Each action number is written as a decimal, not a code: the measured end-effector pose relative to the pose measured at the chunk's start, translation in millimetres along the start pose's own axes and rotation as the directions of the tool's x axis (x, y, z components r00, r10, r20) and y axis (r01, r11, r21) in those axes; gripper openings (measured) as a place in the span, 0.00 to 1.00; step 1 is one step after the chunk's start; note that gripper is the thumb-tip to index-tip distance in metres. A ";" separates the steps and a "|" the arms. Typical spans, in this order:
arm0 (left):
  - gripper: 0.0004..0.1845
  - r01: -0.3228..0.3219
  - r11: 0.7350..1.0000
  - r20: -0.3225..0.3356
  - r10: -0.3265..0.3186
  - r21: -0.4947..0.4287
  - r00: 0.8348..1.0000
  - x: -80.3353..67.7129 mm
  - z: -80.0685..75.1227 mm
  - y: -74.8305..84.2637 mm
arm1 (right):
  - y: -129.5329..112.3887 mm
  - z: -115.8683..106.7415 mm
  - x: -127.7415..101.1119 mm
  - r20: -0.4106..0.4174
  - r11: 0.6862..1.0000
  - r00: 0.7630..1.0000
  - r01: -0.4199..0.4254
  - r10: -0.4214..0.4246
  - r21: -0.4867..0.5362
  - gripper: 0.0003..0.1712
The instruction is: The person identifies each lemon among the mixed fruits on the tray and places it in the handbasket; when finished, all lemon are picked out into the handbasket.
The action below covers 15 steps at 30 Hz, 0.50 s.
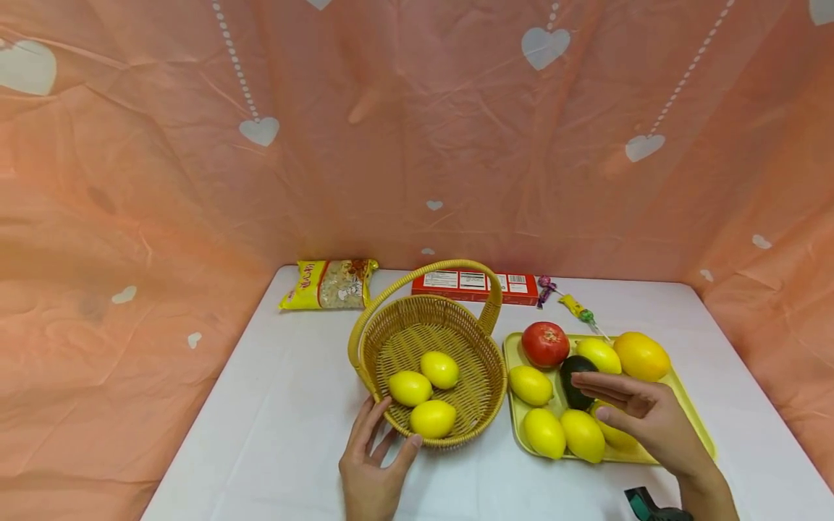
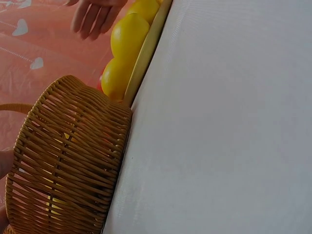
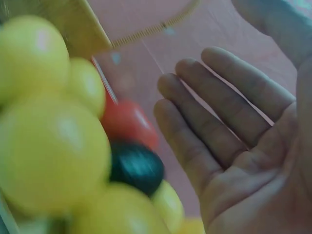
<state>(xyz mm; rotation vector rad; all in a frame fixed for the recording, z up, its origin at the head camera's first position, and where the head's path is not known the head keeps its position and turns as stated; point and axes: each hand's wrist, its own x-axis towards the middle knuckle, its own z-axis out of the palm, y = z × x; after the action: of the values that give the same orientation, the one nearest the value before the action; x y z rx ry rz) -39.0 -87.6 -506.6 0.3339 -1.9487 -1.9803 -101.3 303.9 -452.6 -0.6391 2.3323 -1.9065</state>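
A white table (image 1: 274,420) carries a wicker basket (image 1: 482,394) at its middle; right of the basket lies a yellow tray (image 1: 515,420), behind it a red box (image 1: 476,286), a noodle packet (image 1: 329,284) and lollipops (image 1: 573,304).

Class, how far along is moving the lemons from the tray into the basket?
Done: three lemons lie in the basket. In hand: nothing; the left hand rests on the basket rim, and the open right hand hovers over the tray. Left: several lemons on the tray.
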 end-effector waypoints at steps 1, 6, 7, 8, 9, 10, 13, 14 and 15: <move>0.36 -0.002 1.000 0.000 0.002 0.003 1.000 0.0 0.2 -0.1 | 0.7 -5.4 -4.7 -0.019 1.000 1.000 -0.009 0.008 -0.022 0.24; 0.37 -0.012 1.000 0.004 0.012 0.014 1.000 0.0 0.4 -1.1 | 2.6 -26.3 -26.9 -0.119 0.981 0.986 -0.132 0.116 -0.142 0.24; 0.37 -0.013 1.000 0.005 0.012 0.017 1.000 0.0 0.3 -1.1 | 3.2 -29.1 -30.8 -0.142 0.970 0.978 -0.176 0.153 -0.167 0.24; 0.37 -0.012 1.000 0.006 0.012 0.017 1.000 0.1 0.3 -1.1 | 4.1 -31.5 -34.5 -0.163 0.958 0.969 -0.214 0.184 -0.189 0.24; 0.37 -0.012 1.000 0.006 0.012 0.018 1.000 0.2 0.2 -1.1 | 5.2 -33.4 -37.9 -0.180 0.943 0.960 -0.253 0.216 -0.215 0.24; 0.37 -0.012 1.000 0.007 0.012 0.019 1.000 0.3 0.2 -1.0 | 6.8 -34.9 -40.9 -0.196 0.928 0.951 -0.283 0.239 -0.242 0.24; 0.37 -0.014 1.000 0.008 0.013 0.021 1.000 0.3 -0.2 -0.8 | 12.2 -38.5 -49.0 -0.219 0.892 0.932 -0.345 0.289 -0.292 0.26; 0.37 -0.014 1.000 0.008 0.014 0.022 1.000 0.2 -0.3 -0.9 | 14.4 -39.3 -51.3 -0.221 0.886 0.930 -0.351 0.292 -0.304 0.26; 0.37 -0.015 1.000 0.008 0.015 0.022 1.000 0.2 -0.5 -0.9 | 16.6 -39.8 -53.3 -0.223 0.880 0.927 -0.361 0.302 -0.310 0.26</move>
<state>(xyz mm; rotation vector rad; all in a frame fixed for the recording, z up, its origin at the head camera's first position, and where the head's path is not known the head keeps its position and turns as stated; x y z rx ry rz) -39.0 -88.1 -507.5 0.3169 -1.9735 -1.9547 -69.4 361.9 -470.3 -0.0726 2.6964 -1.4656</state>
